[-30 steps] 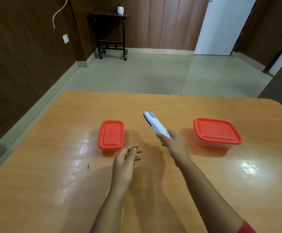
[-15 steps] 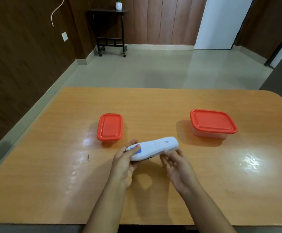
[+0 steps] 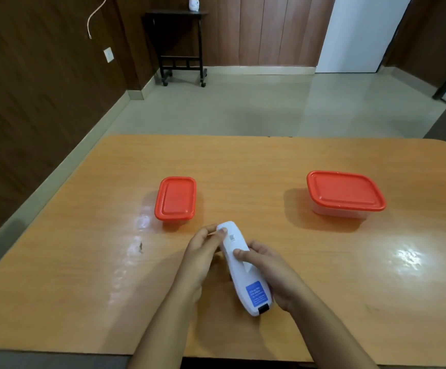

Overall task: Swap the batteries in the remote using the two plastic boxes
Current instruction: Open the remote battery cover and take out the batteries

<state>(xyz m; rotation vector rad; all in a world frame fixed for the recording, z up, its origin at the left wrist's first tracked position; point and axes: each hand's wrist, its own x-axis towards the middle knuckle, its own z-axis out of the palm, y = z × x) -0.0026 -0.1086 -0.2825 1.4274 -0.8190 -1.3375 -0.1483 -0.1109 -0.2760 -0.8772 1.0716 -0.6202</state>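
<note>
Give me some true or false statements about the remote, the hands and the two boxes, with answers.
1. The left hand and the right hand both hold the white remote. True.
2. The smaller box is open. False: the smaller box is shut.
3. The larger box stands to the right of the remote. True.
4. The blue label is at the remote's far end. False: the blue label sits at the end nearest the person.

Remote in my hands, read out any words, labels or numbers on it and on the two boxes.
Blue sticker on the remote: white print, too blurred to read.
Small grey mark near its far end: too small to read.
Small box, large box: no text visible.
</note>
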